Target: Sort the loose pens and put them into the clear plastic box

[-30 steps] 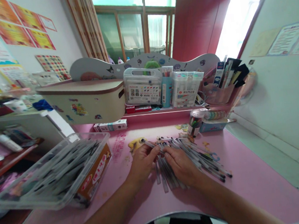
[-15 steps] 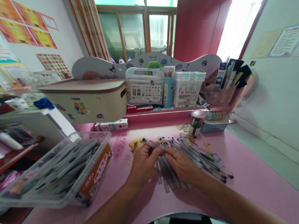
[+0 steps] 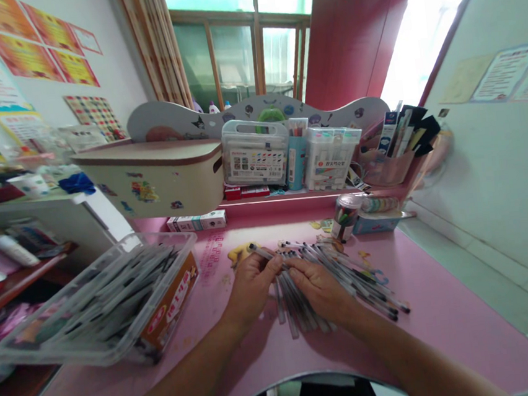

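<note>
Close together over the desk, both my hands are closed at a slim grey-white pen (image 3: 260, 250). My left hand (image 3: 251, 286) pinches it between thumb and fingers, its dark end sticking out up and to the left. Thumb and fingertips of my right hand (image 3: 319, 286) close on the pen's other end, mostly hidden by the fingers. Beneath and beside the right hand lie several loose clear pens (image 3: 298, 310). More pens with black ends (image 3: 360, 282) spread in a heap to the right.
A clear plastic bin (image 3: 177, 243) full of similar pens stands on the pink desk (image 3: 447, 305) at left. Behind are a jar of pens (image 3: 346, 215), a blue box (image 3: 378, 222) and a shelf bearing a lidded cream storage box (image 3: 164, 182) and marker cases (image 3: 256, 158).
Both hands keep their hold on the pen in nearly the same spot. The view has shifted very slightly; the heap and bin stay put.
</note>
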A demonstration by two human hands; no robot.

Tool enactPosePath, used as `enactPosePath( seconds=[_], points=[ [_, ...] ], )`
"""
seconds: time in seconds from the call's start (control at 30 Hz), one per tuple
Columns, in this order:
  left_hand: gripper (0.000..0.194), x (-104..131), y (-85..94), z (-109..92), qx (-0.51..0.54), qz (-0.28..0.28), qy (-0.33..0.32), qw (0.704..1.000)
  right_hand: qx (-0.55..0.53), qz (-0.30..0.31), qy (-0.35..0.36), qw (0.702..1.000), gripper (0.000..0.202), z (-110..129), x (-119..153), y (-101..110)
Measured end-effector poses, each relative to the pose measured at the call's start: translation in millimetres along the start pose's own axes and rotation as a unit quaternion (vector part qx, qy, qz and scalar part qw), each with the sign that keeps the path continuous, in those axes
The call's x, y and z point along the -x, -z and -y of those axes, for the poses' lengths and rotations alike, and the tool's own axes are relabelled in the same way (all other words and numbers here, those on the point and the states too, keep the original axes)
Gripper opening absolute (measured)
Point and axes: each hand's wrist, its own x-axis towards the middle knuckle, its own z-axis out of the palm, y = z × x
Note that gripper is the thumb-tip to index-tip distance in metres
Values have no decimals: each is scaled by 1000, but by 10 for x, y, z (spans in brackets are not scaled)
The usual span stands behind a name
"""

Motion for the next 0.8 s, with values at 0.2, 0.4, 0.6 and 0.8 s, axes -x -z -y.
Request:
enactPosePath(
  seconds=[0.2,0.4,0.6,0.8],
  points=[
    [21,-5,19,-38,-16,6,-29,999,27,39,-21,999,27,-76,7,13],
    [21,-17,27,-64,25,0,-14,1000,-6,36,-32,999,25,-62,13,34],
    [33,-78,99,-2,167,-6,81,983,-51,-54,-59,995,28,-122,-16,102],
    [60,-66,83,82,239,88,163,953,-109,-91,-116,983,25,-259,-18,94]
  ],
)
